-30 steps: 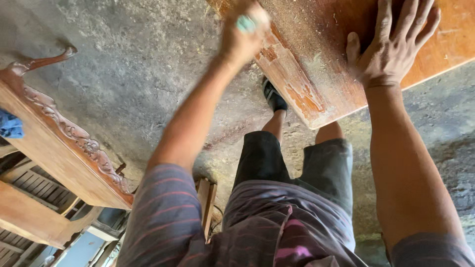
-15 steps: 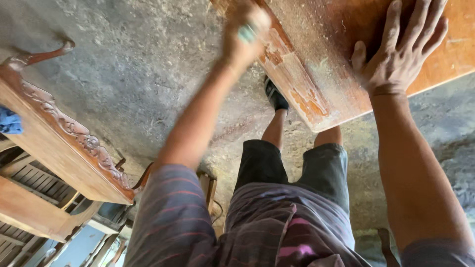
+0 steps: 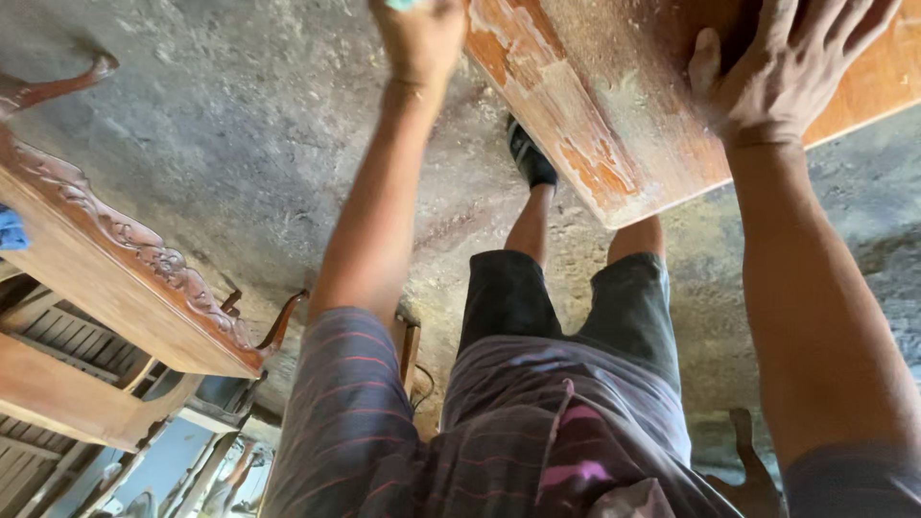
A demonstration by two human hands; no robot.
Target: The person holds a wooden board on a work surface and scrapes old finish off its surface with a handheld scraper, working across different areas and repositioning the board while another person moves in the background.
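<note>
A reddish-brown wooden board (image 3: 614, 125) with worn, pale patches and dust lies in front of me at the upper right. My left hand (image 3: 422, 38) is at the board's left edge, at the top of the view. Its fingers are closed around a small green object (image 3: 398, 4), mostly cut off by the frame. My right hand (image 3: 782, 77) lies flat on the board's top, palm down and fingers spread. Below the board I see my dark shorts and one black shoe (image 3: 531, 158) on the concrete floor.
A carved wooden furniture piece (image 3: 125, 269) with curved legs stands at the left, with a blue cloth (image 3: 10, 230) on it and slatted wood below. The dusty concrete floor (image 3: 240, 125) spreads between it and the board. A curved wooden leg (image 3: 753, 475) shows at the bottom right.
My left hand has slid farther along the board's edge toward the top of the view, back and forth. My right hand stays pressed on the board.
</note>
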